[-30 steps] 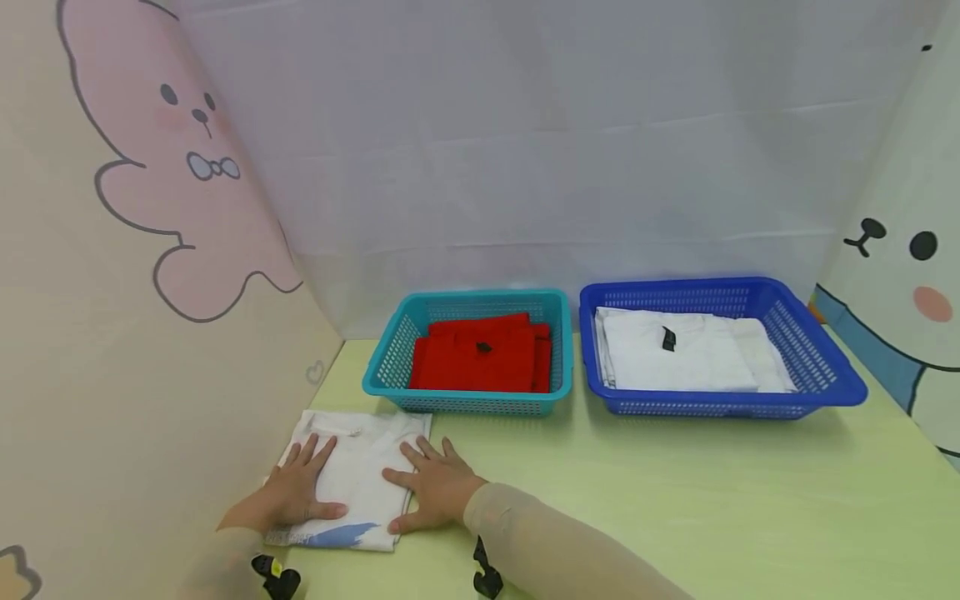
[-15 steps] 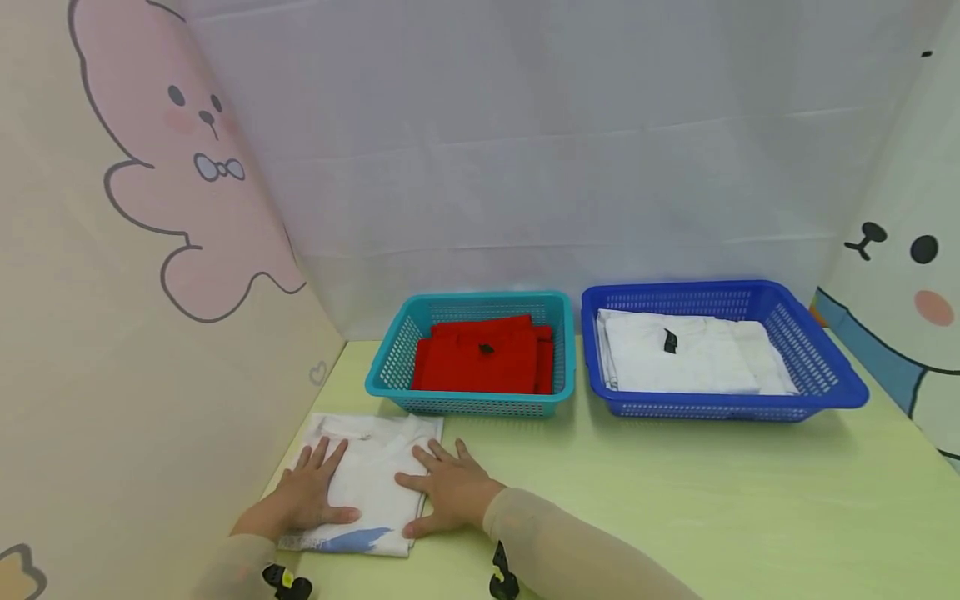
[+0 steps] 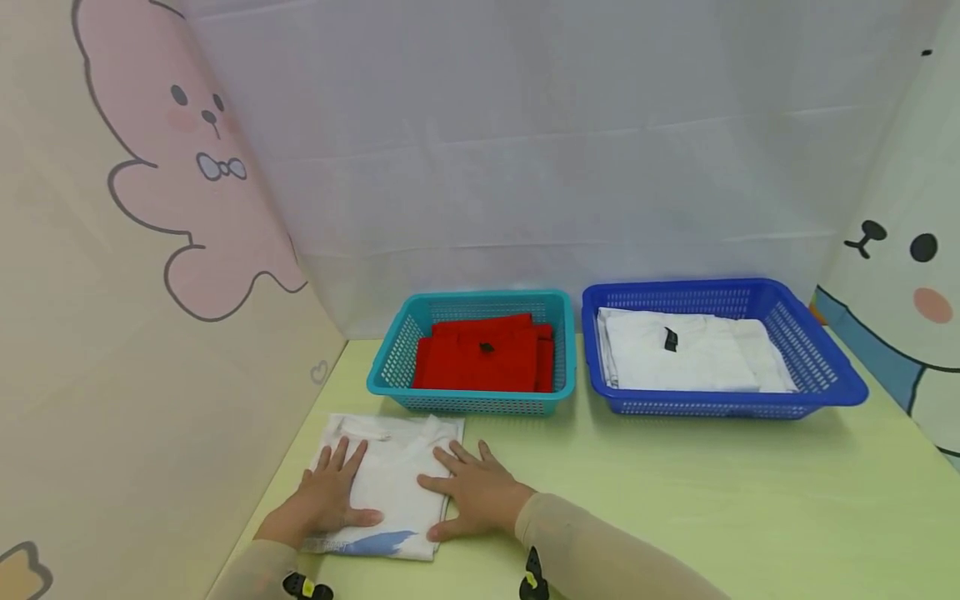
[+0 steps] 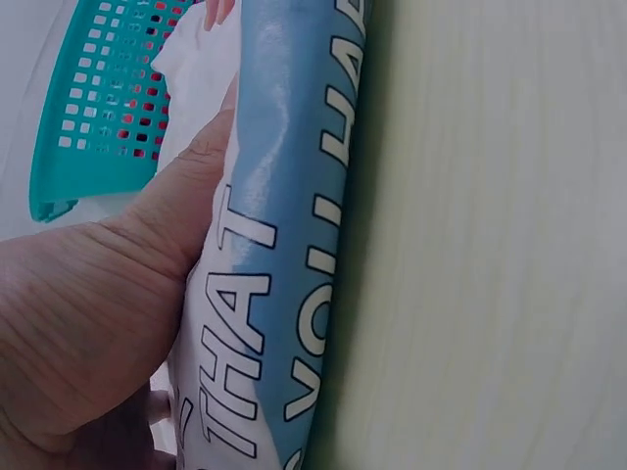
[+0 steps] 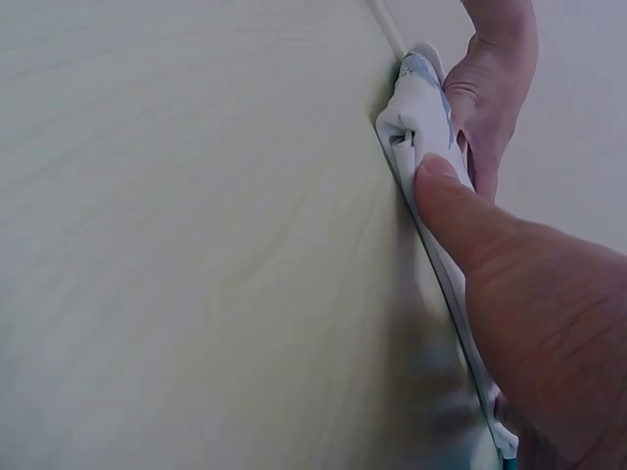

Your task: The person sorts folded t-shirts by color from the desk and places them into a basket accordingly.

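A folded white T-shirt (image 3: 397, 475) lies flat on the table in the head view, its collar toward the far side. Blue print with lettering (image 4: 260, 264) runs along its near folded edge in the left wrist view. My left hand (image 3: 330, 492) rests spread on its left part, fingers straight and thumb pointing right. On the right edge, my right hand (image 3: 476, 492) presses with fingers spread, its thumb at the near right side. In the right wrist view the layered fold (image 5: 416, 117) shows beside the right thumb.
A teal basket (image 3: 468, 402) with folded red shirts (image 3: 480, 362) stands behind the T-shirt. Right of it is a blue basket (image 3: 720, 406) with folded white shirts (image 3: 675, 358). A cartoon-printed wall (image 3: 225, 400) borders the left side of the pale green table (image 3: 675, 500).
Both hands have slid to the right across the table, and the folded T-shirt has moved right with them. The fingers stay spread on it. The baskets hold their places.
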Demonstrator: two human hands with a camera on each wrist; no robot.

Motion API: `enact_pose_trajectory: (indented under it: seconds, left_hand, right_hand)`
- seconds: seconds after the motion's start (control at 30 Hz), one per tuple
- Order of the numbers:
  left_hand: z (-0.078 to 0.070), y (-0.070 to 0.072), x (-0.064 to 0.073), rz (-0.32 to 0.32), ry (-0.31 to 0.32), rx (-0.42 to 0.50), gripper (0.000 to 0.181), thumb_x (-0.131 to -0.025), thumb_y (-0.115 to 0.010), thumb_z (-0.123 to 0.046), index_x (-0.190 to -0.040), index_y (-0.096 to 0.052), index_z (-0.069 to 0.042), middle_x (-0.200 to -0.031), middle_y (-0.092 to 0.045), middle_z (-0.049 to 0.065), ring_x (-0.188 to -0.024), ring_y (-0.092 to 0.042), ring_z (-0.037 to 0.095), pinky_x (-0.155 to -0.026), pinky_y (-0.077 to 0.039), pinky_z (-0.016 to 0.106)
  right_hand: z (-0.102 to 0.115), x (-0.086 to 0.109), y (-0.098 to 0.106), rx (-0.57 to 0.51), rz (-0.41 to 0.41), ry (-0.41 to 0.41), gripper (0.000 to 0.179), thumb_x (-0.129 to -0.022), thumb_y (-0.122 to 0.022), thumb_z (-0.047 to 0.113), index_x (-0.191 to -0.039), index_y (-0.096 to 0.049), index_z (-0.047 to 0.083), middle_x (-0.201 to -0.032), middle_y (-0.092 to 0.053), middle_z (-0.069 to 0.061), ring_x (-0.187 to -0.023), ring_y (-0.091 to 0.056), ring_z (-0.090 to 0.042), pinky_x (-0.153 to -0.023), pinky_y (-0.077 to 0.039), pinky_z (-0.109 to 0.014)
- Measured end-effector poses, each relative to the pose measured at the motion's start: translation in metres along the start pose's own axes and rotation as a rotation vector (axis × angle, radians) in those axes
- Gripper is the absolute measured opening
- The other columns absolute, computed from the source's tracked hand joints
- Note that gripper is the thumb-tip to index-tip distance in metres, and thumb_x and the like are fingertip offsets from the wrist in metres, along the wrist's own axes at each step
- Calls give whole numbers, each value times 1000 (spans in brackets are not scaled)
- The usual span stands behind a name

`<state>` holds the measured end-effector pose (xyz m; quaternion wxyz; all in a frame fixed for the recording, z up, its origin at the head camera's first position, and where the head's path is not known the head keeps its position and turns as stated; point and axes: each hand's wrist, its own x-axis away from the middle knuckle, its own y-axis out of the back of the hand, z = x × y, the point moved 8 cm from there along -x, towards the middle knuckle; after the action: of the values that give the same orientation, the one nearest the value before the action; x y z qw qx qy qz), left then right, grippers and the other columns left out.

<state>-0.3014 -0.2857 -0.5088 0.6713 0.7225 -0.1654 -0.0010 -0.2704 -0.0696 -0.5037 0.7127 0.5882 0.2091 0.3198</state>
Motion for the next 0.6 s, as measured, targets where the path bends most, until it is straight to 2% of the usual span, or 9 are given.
enact_pose_trajectory:
  seconds: [0.27, 0.37, 0.6]
  left_hand:
    - [-20, -5, -1, 8, 15, 9, 131, -58, -61, -85, -153, -20, -7, -154, -10, 31, -136, -9, 58, -93, -20, 79]
    - [-30, -8, -1, 23, 39, -3, 132, -56, -60, -87, -153, -20, -7, -155, -10, 31, -137, -9, 57, -94, -20, 78]
    - [-67, -2, 0, 30, 57, -23, 131, -56, -62, -86, -152, -25, -6, -154, -15, 30, -135, -14, 58, -92, -25, 78]
  right_hand:
    - [-12, 19, 2, -2, -6, 14, 79, -78, -43, 81, -148, -28, 47, -159, -20, 1, -146, -13, -29, -109, -13, -65]
    - [-17, 29, 4, 6, -10, 32, 79, -79, -43, 81, -148, -29, 46, -159, -20, 0, -146, -15, -29, -108, -15, -66]
    - [-35, 54, 9, -29, 11, 59, 79, -80, -42, 80, -149, -29, 44, -159, -18, -2, -146, -11, -30, -107, -13, -68]
